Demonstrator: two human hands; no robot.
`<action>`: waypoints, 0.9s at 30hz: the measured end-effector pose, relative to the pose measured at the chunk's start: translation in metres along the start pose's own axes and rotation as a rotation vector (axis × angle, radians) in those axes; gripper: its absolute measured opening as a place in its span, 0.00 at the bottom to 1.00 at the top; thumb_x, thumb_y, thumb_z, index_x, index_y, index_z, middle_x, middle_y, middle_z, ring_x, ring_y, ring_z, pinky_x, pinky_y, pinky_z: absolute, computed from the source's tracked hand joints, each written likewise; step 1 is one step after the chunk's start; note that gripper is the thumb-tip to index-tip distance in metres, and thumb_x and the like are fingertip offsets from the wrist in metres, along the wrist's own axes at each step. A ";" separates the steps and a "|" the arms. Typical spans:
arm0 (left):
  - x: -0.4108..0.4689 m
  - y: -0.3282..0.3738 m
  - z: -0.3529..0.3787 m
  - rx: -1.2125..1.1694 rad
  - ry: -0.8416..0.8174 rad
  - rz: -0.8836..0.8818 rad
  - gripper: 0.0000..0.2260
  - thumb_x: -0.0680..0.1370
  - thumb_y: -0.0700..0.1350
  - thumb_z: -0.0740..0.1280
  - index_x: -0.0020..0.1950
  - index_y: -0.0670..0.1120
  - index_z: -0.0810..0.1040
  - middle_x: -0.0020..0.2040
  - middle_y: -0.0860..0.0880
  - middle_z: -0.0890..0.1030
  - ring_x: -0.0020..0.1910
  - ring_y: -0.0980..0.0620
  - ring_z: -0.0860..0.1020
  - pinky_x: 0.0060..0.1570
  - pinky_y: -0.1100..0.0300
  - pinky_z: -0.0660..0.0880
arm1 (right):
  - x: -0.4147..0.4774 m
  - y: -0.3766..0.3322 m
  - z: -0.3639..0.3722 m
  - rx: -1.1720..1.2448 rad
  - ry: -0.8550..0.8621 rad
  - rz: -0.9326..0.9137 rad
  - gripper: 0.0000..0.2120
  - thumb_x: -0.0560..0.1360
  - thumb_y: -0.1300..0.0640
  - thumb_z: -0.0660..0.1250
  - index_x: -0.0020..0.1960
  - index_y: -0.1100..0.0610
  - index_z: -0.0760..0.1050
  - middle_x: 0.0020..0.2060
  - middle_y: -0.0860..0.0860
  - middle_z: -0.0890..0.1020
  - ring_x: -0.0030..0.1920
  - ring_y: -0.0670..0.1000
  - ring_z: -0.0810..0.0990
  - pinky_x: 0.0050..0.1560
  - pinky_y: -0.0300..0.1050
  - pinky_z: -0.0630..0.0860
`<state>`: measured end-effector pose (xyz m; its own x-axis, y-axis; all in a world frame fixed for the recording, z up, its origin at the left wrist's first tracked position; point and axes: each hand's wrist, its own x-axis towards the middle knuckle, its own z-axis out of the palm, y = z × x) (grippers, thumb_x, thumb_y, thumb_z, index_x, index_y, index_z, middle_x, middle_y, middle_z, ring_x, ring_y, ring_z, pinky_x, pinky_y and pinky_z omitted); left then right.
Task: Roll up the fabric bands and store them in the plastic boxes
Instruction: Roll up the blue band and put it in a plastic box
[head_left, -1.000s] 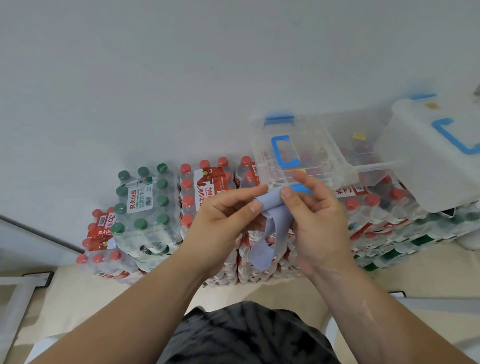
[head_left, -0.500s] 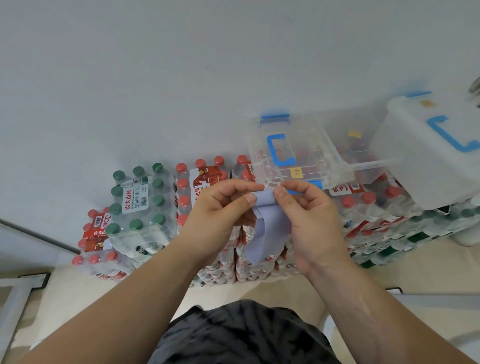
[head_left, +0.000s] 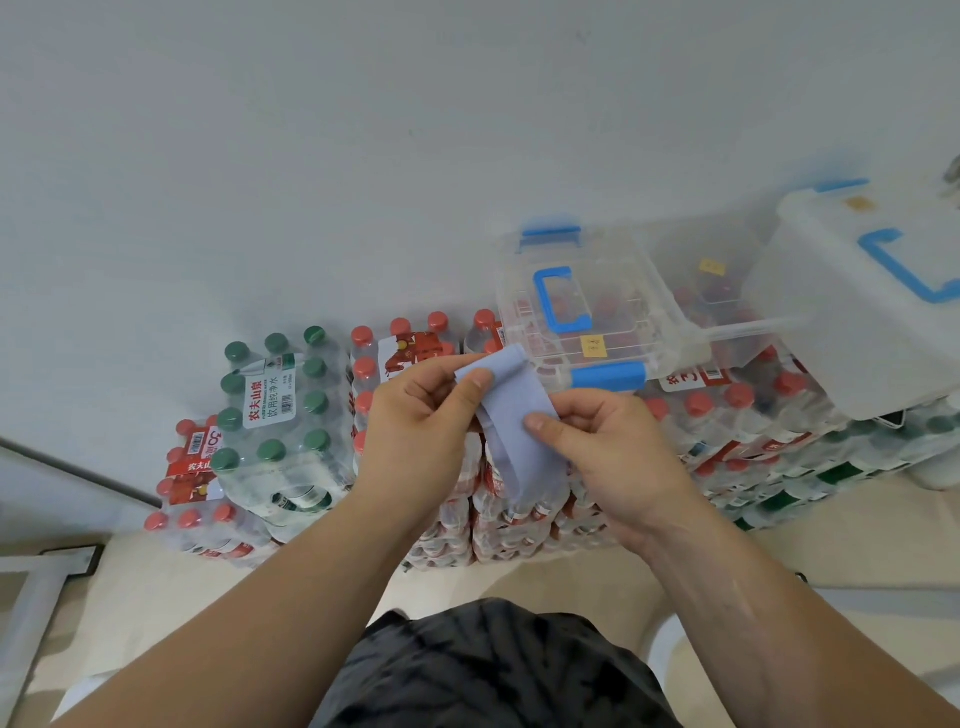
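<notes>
A white wall (head_left: 363, 156) fills the upper half of the view. Against its foot stand shrink-wrapped packs (head_left: 727, 431) of water bottles, most with red caps, one green-capped pack (head_left: 280, 405) near the left end of the stack. A clear lidded box (head_left: 623, 332) with a blue handle sits on top of the packs, towards their right half. A larger cloudy white box (head_left: 852, 332) with a blue handle sits at the right end.

Both bare hands are raised in front of the packs, just below the clear box. The left hand (head_left: 415, 431) pinches the top end of a pale blue band (head_left: 519, 441) between thumb and curled fingers. The right hand (head_left: 618, 457) grips the band lower down, with the thumb pressed on its front and the fingers curled behind. The band runs slanting between the two hands, and its doubled lower part hangs below them.
</notes>
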<state>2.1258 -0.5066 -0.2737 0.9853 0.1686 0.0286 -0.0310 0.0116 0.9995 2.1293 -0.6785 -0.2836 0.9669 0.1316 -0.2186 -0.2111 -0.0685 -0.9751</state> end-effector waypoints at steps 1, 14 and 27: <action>0.000 -0.001 0.000 0.010 0.006 -0.007 0.07 0.81 0.43 0.70 0.52 0.53 0.87 0.48 0.51 0.88 0.48 0.52 0.86 0.46 0.59 0.82 | 0.000 -0.001 0.001 -0.020 0.004 0.004 0.03 0.76 0.59 0.74 0.50 0.54 0.85 0.44 0.50 0.89 0.49 0.56 0.86 0.55 0.60 0.82; 0.000 0.001 -0.001 0.108 -0.122 0.043 0.14 0.76 0.36 0.73 0.49 0.56 0.88 0.47 0.55 0.88 0.47 0.57 0.86 0.44 0.66 0.80 | -0.008 0.000 0.010 -0.086 0.028 -0.045 0.08 0.75 0.60 0.75 0.49 0.64 0.79 0.44 0.62 0.85 0.49 0.66 0.83 0.52 0.66 0.80; -0.007 0.000 -0.008 0.044 -0.188 -0.017 0.16 0.75 0.31 0.74 0.47 0.54 0.88 0.47 0.51 0.88 0.48 0.52 0.86 0.46 0.63 0.81 | -0.008 -0.004 0.009 0.231 0.113 -0.030 0.08 0.69 0.48 0.76 0.47 0.47 0.83 0.41 0.51 0.88 0.44 0.50 0.88 0.38 0.40 0.80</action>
<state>2.1176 -0.4997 -0.2740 0.9998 -0.0182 0.0102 -0.0108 -0.0306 0.9995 2.1215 -0.6705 -0.2782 0.9804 0.0183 -0.1963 -0.1966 0.1631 -0.9668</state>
